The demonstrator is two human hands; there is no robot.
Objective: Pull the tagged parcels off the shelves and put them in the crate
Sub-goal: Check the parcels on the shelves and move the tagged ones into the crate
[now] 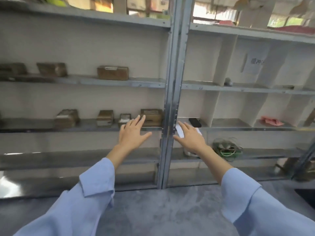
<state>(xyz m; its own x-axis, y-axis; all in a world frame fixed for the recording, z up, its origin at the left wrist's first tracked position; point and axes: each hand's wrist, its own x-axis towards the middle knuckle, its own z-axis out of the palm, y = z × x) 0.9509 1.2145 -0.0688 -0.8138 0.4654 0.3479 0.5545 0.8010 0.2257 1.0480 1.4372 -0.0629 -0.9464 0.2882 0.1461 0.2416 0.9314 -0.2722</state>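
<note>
The nearest brown parcel [151, 117] sits on the shelf just beyond the fingertips of the left hand [134, 132], against the steel upright [170, 99] that stands between the two hands. A smaller parcel [125, 120] stands just behind that hand's knuckles, and two more boxes [105, 118] lie farther out on its far side. Pale patches show on several of them, but the blur hides which ones are really tagged.

The left hand is open, with its fingers spread and straight, and it holds nothing. The right hand [189, 137] is stretched flat past the other side of the upright, over a white slip [179, 131]. I cannot tell whether it holds the slip or only covers it.

The step in hand looks like the reach for the nearest parcel. To do it well, check the label before gripping. Then take the box by its two short sides with the left thumb in front, and draw it straight out so it does not catch the upright or nudge its small neighbour. The right hand can come under it once it is clear of the shelf edge (if the slip is a pick list, keep it readable).

A black object [195, 122] lies just beyond the right fingertips, and a tangle of cords [226, 149] lies below and outside that hand. The crate is not clearly in view.
</note>
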